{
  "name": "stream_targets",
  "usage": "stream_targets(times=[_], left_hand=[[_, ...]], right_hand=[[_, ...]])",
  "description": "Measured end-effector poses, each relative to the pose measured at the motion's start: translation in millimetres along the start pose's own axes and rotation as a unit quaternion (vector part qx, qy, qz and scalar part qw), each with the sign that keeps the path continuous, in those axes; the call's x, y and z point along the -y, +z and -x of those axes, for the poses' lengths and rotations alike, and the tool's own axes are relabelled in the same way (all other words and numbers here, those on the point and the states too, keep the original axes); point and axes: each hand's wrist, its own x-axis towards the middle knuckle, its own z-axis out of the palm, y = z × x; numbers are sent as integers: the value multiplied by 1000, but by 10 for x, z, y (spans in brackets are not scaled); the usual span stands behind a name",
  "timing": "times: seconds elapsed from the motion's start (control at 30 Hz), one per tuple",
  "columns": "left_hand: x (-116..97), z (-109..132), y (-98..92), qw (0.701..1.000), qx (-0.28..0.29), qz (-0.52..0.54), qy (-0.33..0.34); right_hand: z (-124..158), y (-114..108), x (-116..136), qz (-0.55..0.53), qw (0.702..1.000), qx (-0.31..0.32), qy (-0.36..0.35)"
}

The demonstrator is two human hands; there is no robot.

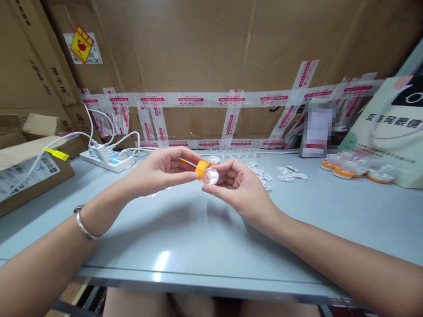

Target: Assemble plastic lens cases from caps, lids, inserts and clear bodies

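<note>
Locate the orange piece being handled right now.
In the head view, the orange piece is near the middle, above the table, held by the left hand, just left of the round pale piece in the right hand.

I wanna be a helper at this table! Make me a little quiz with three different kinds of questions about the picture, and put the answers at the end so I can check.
1. Pick one. What colour is the piece pinched by the left hand?
A) blue
B) green
C) orange

2. True or false? The person wears a bracelet on the right arm.

3. Fill the gap. The paper bag stands at the right of the picture, and the power strip lies on the ____ half of the table.

Key:
1. C, orange
2. False; the bracelet is on the left arm
3. left
</note>
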Motion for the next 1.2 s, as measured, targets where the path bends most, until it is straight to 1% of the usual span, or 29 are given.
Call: stream_targets(times=[0.47, 0.77, 0.97, 1.2], left_hand=[[45, -10, 12, 996, 12, -45, 74], [73, -7, 37, 994, 19, -49, 94], [62, -6, 44, 994, 19, -52, 90], [42, -16, 64, 991, 8, -88, 105]], right_hand=[[-6, 1, -16, 14, 1000, 7, 1], [-5, -12, -20, 21, 1000, 10, -1], [-7, -3, -26, 19, 1000, 9, -8], [-5, 3, -25, 26, 1000, 7, -10]])
